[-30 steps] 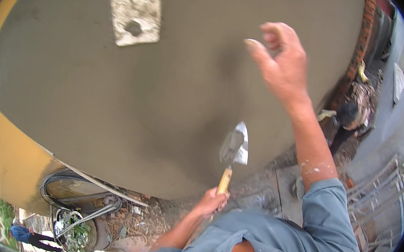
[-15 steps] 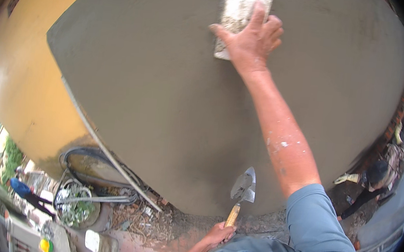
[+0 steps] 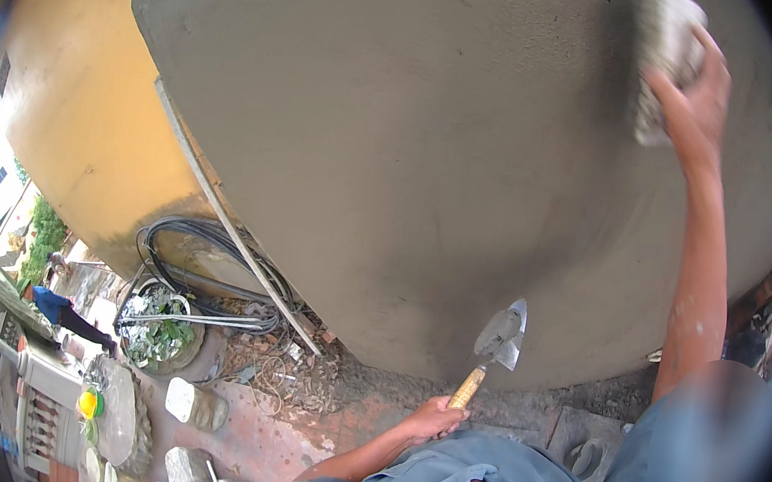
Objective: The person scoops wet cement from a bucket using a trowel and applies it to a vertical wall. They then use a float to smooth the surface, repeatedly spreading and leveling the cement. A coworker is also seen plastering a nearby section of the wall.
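My right hand [image 3: 703, 104] grips a pale, mortar-caked plastering float [image 3: 666, 54] at the upper right, its thumb along one side and its fingers on the other. The float is blurred and looks tilted against the wet grey plastered wall [image 3: 394, 166]; whether its whole face touches the wall I cannot tell. Down near my waist, my left hand [image 3: 434, 420] is closed around the wooden handle of a pointing trowel [image 3: 503, 335]. The trowel's blade points up in front of the wall, with a little grey mortar on it.
A long straight strip [image 3: 219, 203] leans along the plaster's left edge, beside a yellow wall [image 3: 117, 134]. Black hoses [image 3: 206, 235] coil near a planter [image 3: 156, 334]. Stone stools [image 3: 196, 405] stand lower left. A person in blue [image 3: 64, 311] is further off.
My right hand has carried the float rightward across the wall and turned it more edge-on. The view has shifted; my left hand keeps its hold on the trowel.
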`<state>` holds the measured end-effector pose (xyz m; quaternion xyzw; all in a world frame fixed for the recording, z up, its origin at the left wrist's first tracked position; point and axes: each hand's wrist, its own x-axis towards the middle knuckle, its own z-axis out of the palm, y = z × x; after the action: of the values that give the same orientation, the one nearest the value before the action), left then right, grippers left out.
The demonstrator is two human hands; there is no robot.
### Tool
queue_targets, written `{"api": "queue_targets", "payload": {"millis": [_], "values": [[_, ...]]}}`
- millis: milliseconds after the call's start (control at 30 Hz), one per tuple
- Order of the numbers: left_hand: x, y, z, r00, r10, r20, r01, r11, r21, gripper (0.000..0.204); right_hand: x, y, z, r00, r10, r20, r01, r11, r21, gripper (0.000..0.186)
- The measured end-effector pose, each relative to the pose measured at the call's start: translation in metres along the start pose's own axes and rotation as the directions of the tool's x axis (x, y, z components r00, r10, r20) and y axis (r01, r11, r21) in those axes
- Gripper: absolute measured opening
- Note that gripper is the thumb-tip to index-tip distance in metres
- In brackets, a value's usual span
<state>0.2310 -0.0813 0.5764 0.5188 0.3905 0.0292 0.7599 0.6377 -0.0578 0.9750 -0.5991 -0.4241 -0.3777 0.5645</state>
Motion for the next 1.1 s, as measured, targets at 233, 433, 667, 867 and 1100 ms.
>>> {"api": "queue_targets", "payload": {"millis": [233, 433, 667, 867, 1100], "values": [[-0.008, 0.025, -0.006, 0.997, 0.031, -0.065, -0.017, 0.98, 0.199, 0.024, -0.242, 0.117, -0.148, 0.633, 0.684, 0.363, -0.612, 0.155, 0.775, 0.062], [-0.003, 0.074, -0.018, 0.991, 0.093, 0.097, -0.117, 0.952, 0.283, 0.015, -0.454, 0.07, -0.148, 0.221, 0.82, 0.528, -0.49, -0.374, 0.787, 0.045], [0.016, 0.102, 0.013, 0.871, 0.474, 0.13, -0.406, 0.544, 0.734, 0.026, -0.476, 0.006, -0.085, 0.321, 0.749, 0.579, -0.302, -0.499, 0.813, 0.02], [0.002, 0.102, 0.034, 0.775, 0.616, 0.143, -0.524, 0.498, 0.691, 0.027, -0.494, 0.018, -0.101, 0.346, 0.784, 0.515, -0.113, -0.51, 0.852, 0.038], [-0.028, 0.116, -0.021, 0.698, 0.688, 0.198, -0.711, 0.636, 0.3, 0.033, -0.476, 0.011, -0.114, 0.35, 0.729, 0.588, -0.124, -0.586, 0.8, 0.05]]}}
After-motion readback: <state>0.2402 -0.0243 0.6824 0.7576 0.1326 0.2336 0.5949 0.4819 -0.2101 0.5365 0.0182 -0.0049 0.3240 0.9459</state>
